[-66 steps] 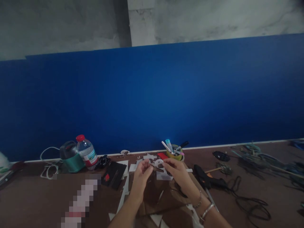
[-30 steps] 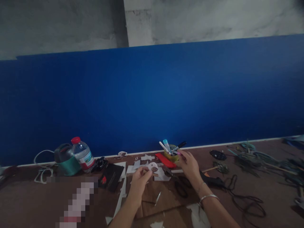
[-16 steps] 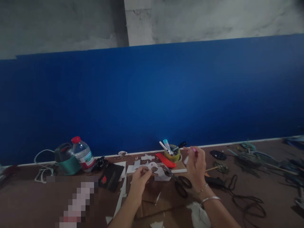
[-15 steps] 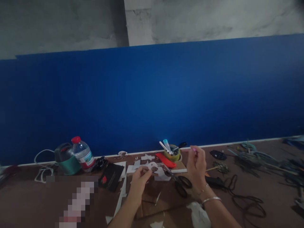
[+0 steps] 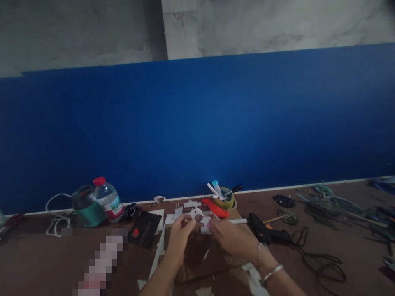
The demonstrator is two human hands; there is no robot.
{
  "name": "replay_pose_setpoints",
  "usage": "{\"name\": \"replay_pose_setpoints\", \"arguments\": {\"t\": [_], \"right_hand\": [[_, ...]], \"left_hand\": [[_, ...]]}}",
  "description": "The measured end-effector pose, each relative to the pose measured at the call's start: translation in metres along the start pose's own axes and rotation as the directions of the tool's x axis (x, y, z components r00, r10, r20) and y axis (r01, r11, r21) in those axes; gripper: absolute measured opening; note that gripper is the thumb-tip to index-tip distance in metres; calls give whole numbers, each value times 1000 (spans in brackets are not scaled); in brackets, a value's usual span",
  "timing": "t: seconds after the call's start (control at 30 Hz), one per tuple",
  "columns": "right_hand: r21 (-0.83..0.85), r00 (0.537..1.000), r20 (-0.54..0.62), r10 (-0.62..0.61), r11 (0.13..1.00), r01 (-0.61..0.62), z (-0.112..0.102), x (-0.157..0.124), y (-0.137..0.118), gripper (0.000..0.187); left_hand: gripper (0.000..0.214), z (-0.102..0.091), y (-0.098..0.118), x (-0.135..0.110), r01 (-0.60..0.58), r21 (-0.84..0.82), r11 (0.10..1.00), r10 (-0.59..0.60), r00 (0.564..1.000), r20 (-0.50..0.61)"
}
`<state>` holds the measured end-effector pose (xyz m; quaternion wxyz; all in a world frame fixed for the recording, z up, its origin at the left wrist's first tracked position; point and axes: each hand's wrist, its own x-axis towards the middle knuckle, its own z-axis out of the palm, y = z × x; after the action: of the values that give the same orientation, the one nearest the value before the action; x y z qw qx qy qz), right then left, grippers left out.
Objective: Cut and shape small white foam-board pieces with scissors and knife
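Note:
My left hand (image 5: 182, 233) pinches a small white paper bird cutout (image 5: 196, 214) with a dark striped wing. Close to its right side, my right hand (image 5: 230, 236) has its fingers closed on a slim pink pen-like thing (image 5: 209, 225), mostly covered by the fingers. Whether its tip touches the bird, I cannot tell. White paper pieces (image 5: 177, 213) lie just behind my hands. Below them is a brown cardboard sheet (image 5: 197, 273) with paper scraps on it. The scissors are hidden by my right hand and forearm.
Behind my hands stand a yellow-green cup (image 5: 227, 203) of pens and a red-orange object (image 5: 216, 207). A black glue gun (image 5: 271, 233) with its cord lies at right. At left are a red-capped bottle (image 5: 108, 199), a teal container (image 5: 89, 214) and a black booklet (image 5: 145, 228).
My right hand has come down and left, from raised beside the cup to the bird cutout, bringing the pink thing. My left hand has hardly moved. The scissors have become covered.

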<state>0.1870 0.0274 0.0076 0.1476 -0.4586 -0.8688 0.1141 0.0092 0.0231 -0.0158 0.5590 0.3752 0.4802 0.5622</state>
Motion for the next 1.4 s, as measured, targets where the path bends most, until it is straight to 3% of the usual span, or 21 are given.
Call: {"name": "replay_pose_setpoints", "arguments": {"t": [0.13,0.47,0.7,0.87,0.97,1.2,1.33,1.4], "right_hand": [[-55,983,156,93,995,-85,7,1,-8,31],[-76,979,157,129,990,-118,8,-1,-14,34],[-253,976,208,-71,960,124,7,3,-18,30],[-146,992,103,66,988,-50,5,5,-21,32],[-108,992,90,92,991,-83,4,5,-23,37],[-116,960,220,171,982,-149,1,-3,-27,31],[-36,948,228,221,975,-219,-5,-11,-25,53],[-13,966,198,164,986,-165,-11,-12,-25,58]], "left_hand": [[30,1,-1,1,23,-26,999,-23,1000,-7],[29,3,1,1,9,-106,994,-3,998,55],[28,1,-1,0,-59,-94,994,62,998,33],[32,0,3,-1,-62,-67,996,61,998,-14],[32,0,6,-1,-57,-73,996,56,998,-10],[29,2,7,-3,-20,-140,990,23,999,22],[26,2,4,-3,-23,-143,989,25,1000,9],[26,2,3,-3,-27,-124,992,26,1000,-10]]}}
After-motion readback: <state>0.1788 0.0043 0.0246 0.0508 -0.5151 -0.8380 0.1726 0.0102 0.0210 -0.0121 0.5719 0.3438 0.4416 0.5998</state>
